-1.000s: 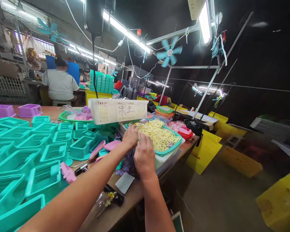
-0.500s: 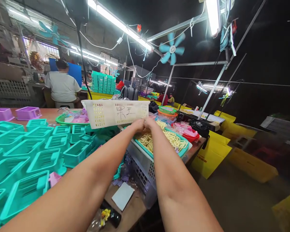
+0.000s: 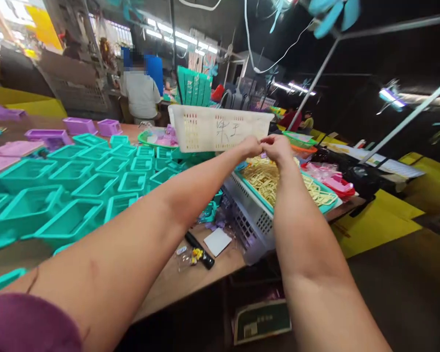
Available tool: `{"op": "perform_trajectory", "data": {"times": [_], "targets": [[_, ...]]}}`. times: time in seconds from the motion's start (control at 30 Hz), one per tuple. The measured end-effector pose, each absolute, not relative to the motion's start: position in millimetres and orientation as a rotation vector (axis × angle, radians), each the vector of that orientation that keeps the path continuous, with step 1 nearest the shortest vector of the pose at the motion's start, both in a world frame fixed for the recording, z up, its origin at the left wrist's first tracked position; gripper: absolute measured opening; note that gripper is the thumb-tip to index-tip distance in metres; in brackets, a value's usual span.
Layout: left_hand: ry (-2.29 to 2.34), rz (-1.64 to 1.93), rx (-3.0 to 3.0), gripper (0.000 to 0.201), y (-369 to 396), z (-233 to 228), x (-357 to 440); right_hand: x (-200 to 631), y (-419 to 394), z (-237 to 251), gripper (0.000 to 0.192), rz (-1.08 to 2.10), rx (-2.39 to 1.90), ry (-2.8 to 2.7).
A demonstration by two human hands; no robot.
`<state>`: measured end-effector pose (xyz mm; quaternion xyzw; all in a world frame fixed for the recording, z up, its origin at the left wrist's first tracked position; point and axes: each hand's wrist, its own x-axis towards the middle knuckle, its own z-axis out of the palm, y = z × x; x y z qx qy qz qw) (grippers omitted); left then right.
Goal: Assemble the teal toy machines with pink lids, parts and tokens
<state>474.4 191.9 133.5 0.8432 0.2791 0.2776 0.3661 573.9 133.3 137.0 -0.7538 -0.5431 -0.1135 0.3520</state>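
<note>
Both my hands, left hand (image 3: pixel 250 145) and right hand (image 3: pixel 276 146), meet over the yellow clips (image 3: pixel 269 180). Fingers pinched together on something tiny, can't tell what. White basket (image 3: pixel 212 129) sits just behind them.

White basket (image 3: pixel 205 129) with black writing; teal trays (image 3: pixel 69 188); pale yellow clips (image 3: pixel 267 178); purple boxes (image 3: pixel 77 125)

Head view, forward-down over table (image 3: pixel 190 278)

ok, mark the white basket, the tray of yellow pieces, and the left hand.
white basket (image 3: pixel 205 131), head view, on its front wall left of the handwriting.
tray of yellow pieces (image 3: pixel 317 209), head view, on its teal right rim.
left hand (image 3: pixel 250 145), head view, on the knuckles.
</note>
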Motion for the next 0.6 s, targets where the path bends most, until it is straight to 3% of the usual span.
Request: {"op": "perform_trajectory", "data": {"times": [0.27,0.47,0.53,0.6], "targets": [[0.501,0.763,1.807,0.012,183.4,149.2,432.8,549.4,129.6,151.0,0.042,0.019,-1.622,-1.421],[0.599,0.814,1.819,0.017,159.7,144.2,391.9,497.8,92.4,164.6,0.032,-0.481,-1.822,-1.507],[0.611,0.993,1.897,0.016,137.2,125.6,359.5,461.3,60.1,147.1,0.021,-0.595,-1.786,-1.549],[0.696,1.172,2.007,0.015,108.3,90.6,320.0,423.9,27.9,107.9,0.023,-0.569,-1.783,-1.625]]}}
